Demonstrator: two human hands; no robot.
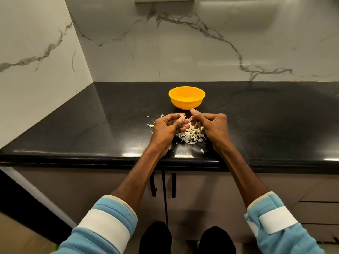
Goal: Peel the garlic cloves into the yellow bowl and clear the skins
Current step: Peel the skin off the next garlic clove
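Head view: black counter (91, 125), seemingly marble walls (201, 52), skins (190, 136) scattered.

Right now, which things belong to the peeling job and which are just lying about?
Job: garlic clove, pinched in the left hand; right hand; yellow bowl; pile of skins on the countertop.
Not part: cabinet handles; marble wall.

Nothing to read here

I'm looking over the yellow bowl (186, 101), the black counter (91, 125), the marble wall (220, 52) and the white straps (106, 230) on my sleeves (113, 204), and I'm not finding any letter, logo or number.
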